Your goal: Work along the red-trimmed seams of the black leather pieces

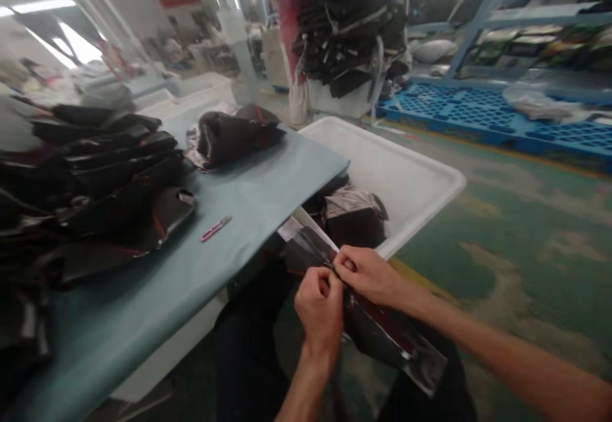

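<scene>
Head camera view: both hands are low in the frame, just right of the middle, and they pinch the same dark piece [382, 329]. The left hand [319, 304] is curled up tight on it. The right hand [366, 273] pinches it too, just beside the left and a bit higher and more to the right.

The dark piece is long. It runs on a slant, from near the middle of the frame down to the lower right, and passes under both hands. Its upper end is by the near edge of the white bin [421, 170]. Its lower end has a shiny flap, below the right arm. The left hand is nearer to the blue-green table [248, 234], where small pink snips [215, 229] lie, well apart from both hands. The right hand is nearer to the bin, which has a dark bundle [356, 221] in it.

Some things are hard to see. The fingertips are tucked in, so I cannot tell just what they grip, or if the hands touch. The dark piece blends into the dark legs [248, 339] below. The dark pile [119, 199] is cut off at the left edge, and the top of the frame is blurry.
</scene>
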`<act>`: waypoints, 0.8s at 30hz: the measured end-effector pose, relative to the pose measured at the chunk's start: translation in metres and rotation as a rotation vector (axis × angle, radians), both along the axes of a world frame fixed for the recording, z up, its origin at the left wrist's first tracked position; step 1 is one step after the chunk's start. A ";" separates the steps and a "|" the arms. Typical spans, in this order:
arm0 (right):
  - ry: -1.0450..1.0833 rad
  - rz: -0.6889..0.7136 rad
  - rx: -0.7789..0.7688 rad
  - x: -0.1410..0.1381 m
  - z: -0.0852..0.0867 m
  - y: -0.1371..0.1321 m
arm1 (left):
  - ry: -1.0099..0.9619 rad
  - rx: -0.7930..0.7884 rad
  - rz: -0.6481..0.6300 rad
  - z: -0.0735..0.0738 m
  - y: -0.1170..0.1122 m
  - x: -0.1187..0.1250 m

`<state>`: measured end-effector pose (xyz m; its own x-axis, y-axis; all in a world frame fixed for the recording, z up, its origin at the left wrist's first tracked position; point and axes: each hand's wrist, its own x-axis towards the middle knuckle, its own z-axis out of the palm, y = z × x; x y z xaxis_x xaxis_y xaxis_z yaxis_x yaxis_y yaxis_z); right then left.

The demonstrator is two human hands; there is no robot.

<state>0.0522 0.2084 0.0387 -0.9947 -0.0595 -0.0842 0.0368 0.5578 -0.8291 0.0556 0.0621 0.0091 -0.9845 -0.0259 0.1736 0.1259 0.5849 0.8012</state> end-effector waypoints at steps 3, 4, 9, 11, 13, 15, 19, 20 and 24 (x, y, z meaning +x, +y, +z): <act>0.087 -0.028 -0.015 0.003 -0.004 0.002 | -0.063 0.050 0.013 0.005 0.002 0.000; 0.117 -0.039 -0.012 0.005 -0.005 0.002 | -0.078 0.058 0.010 0.007 0.003 0.001; 0.086 -0.035 -0.085 0.005 -0.006 0.004 | -0.094 0.068 -0.021 0.012 0.002 0.003; 0.077 -0.012 -0.098 0.003 -0.005 0.005 | -0.091 0.077 -0.034 0.011 0.000 0.001; 0.107 0.016 -0.069 0.004 -0.005 0.004 | -0.092 0.071 -0.054 0.010 -0.002 0.000; 0.161 0.030 0.003 0.007 -0.005 0.003 | -0.107 0.042 -0.073 0.012 -0.004 0.001; 0.122 0.061 0.112 0.009 -0.001 0.012 | -0.208 -0.128 -0.091 0.025 -0.005 0.003; 0.076 0.090 0.128 0.004 0.004 0.016 | -0.243 -0.183 -0.080 0.028 -0.004 0.002; 0.164 0.046 0.368 -0.038 0.046 0.008 | -0.340 -0.289 -0.047 0.036 -0.001 -0.002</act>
<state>0.0142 0.2169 0.0848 -0.9937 -0.0997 0.0514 -0.1112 0.8163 -0.5668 0.0532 0.0613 0.0455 -0.9858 0.0219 -0.1665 -0.0848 0.7907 0.6063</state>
